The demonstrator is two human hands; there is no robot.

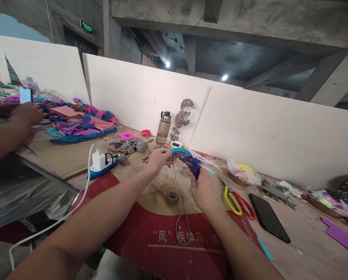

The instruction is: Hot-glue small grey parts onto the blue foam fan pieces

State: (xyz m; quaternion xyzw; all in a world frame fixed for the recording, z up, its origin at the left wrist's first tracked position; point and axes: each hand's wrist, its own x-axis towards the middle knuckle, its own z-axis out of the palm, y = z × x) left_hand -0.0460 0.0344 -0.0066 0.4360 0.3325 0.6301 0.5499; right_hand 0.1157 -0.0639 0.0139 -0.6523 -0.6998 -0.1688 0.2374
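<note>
My left hand [158,160] is closed in a pinch over the middle of the table, on a small grey piece [170,157] mostly hidden by the fingers. Grey cord [186,217] hangs below it and loops over the red-and-tan cardboard [127,233]. A small coil of that cord [174,197] lies underneath. Wrapped in my right hand [203,188] is a blue hot glue gun [194,165], its nozzle end close to the left fingertips. Whether the nozzle touches the grey piece I cannot tell. Scissors [234,200] with yellow and red handles lie right of my right hand.
A black phone [269,217] lies at the right. Behind my hands stand a water bottle [163,128] and a grey hanging ornament [179,118]. A power strip [104,167] with a white cable sits left. Another person's hand [28,114] is at the far left, near a lit phone [25,95].
</note>
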